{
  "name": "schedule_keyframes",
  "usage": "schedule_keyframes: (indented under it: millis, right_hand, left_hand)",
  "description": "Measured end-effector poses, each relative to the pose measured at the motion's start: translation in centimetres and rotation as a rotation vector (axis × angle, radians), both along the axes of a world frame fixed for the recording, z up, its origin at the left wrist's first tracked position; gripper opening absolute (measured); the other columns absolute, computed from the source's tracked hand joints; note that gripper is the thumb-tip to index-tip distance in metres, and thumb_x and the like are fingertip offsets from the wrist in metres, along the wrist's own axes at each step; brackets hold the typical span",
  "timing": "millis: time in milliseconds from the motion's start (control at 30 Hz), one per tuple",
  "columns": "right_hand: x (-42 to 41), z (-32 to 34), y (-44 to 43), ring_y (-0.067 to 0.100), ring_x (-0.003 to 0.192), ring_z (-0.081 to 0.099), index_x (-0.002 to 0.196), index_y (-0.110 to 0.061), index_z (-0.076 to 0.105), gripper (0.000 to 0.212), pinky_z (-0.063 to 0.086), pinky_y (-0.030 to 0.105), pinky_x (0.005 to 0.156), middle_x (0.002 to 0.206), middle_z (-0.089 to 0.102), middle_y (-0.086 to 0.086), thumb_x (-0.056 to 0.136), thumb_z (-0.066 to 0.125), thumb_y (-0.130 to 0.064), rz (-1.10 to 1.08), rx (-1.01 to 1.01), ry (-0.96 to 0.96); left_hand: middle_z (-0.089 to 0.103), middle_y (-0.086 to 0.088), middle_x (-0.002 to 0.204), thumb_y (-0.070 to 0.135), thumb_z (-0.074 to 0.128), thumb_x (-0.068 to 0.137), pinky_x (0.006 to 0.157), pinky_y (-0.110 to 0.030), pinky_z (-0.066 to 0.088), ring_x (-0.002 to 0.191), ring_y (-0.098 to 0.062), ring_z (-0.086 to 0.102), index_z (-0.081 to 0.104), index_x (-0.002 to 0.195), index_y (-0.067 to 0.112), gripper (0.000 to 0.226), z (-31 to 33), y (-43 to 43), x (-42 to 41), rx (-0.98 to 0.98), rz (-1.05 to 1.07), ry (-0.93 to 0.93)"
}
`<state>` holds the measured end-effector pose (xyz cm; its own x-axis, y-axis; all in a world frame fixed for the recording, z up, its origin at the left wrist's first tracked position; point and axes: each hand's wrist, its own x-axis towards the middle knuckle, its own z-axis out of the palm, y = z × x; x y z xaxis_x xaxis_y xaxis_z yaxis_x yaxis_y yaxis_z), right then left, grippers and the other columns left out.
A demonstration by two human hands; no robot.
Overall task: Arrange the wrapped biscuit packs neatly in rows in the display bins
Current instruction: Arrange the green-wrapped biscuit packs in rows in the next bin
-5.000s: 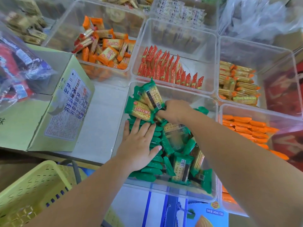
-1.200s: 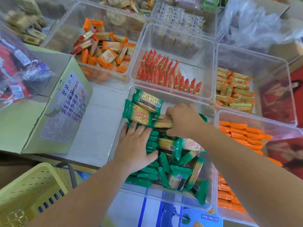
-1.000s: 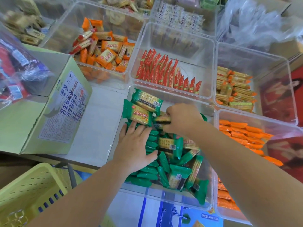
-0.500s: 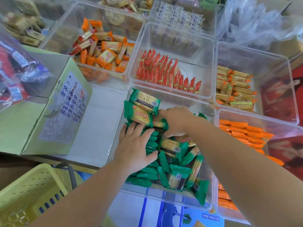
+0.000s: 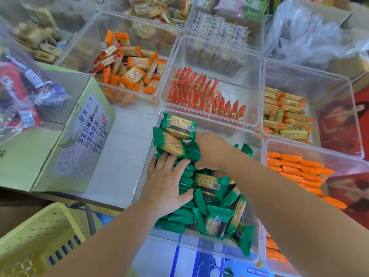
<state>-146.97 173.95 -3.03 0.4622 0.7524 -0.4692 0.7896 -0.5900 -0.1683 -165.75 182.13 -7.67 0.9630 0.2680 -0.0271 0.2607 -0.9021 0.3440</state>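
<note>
A clear display bin (image 5: 219,124) in front of me holds green-wrapped biscuit packs. Along its left side a row of green packs (image 5: 185,176) stands on edge, and my left hand (image 5: 166,184) presses flat on it with straight fingers. My right hand (image 5: 214,150) reaches in from the right, fingers curled round a green pack (image 5: 193,154) at the far end of that row. Two green packs (image 5: 175,134) lie flat on top in the far left corner. A loose heap of green packs (image 5: 217,216) fills the bin's near right part.
Neighbouring clear bins hold orange packs (image 5: 131,72), red packs in a row (image 5: 203,94), yellow-orange packs (image 5: 287,114) and orange packs (image 5: 295,170). A green cardboard box (image 5: 79,136) stands to the left and a yellow basket (image 5: 40,236) at bottom left. Crumpled plastic (image 5: 309,31) lies at top right.
My right hand has moved left and down with a green pack, from mid-bin to the far end of the upright row. My left hand has stayed flat on the row.
</note>
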Motion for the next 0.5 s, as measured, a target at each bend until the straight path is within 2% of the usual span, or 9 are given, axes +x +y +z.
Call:
schedule_keyframes:
  millis: [100, 267, 400, 500]
  right_hand:
    - [0.3, 0.1, -0.1, 0.025, 0.083, 0.056, 0.107, -0.012, 0.056, 0.055, 0.053, 0.04, 0.073, 0.095, 0.056, 0.005, 0.07, 0.086, -0.037, -0.015, 0.034, 0.066]
    - [0.5, 0.5, -0.3, 0.027, 0.094, 0.054, 0.112, -0.009, 0.063, 0.041, 0.05, 0.04, 0.083, 0.108, 0.052, 0.009, 0.083, 0.072, -0.036, 0.052, 0.056, 0.156]
    - [-0.1, 0.8, 0.0, 0.033, 0.09, 0.062, 0.102, -0.004, 0.064, 0.031, 0.053, 0.045, 0.078, 0.098, 0.064, 0.016, 0.086, 0.07, -0.03, -0.052, 0.139, 0.228]
    - [-0.1, 1.0, -0.1, 0.031, 0.092, 0.067, 0.102, -0.007, 0.068, 0.033, 0.056, 0.044, 0.079, 0.099, 0.071, 0.013, 0.081, 0.073, -0.033, -0.21, 0.195, 0.397]
  left_hand:
    - [0.042, -0.004, 0.137, 0.067, 0.054, 0.073, 0.116, -0.058, 0.026, 0.134, -0.031, 0.038, 0.035, 0.144, 0.03, 0.083, -0.1, 0.0, 0.0, 0.007, 0.0, -0.006]
    - [0.037, -0.008, 0.142, 0.069, 0.049, 0.076, 0.116, -0.059, 0.027, 0.134, -0.033, 0.037, 0.016, 0.156, 0.035, 0.092, -0.2, 0.0, -0.1, 0.043, -0.023, -0.003]
    - [0.036, -0.008, 0.14, 0.07, 0.049, 0.075, 0.117, -0.058, 0.026, 0.133, -0.033, 0.035, 0.026, 0.152, 0.03, 0.09, -0.1, 0.0, 0.0, 0.046, -0.006, 0.017]
    - [0.037, -0.007, 0.139, 0.07, 0.052, 0.072, 0.117, -0.057, 0.025, 0.133, -0.032, 0.035, 0.038, 0.145, 0.025, 0.087, -0.2, -0.1, 0.1, 0.038, 0.013, 0.019]
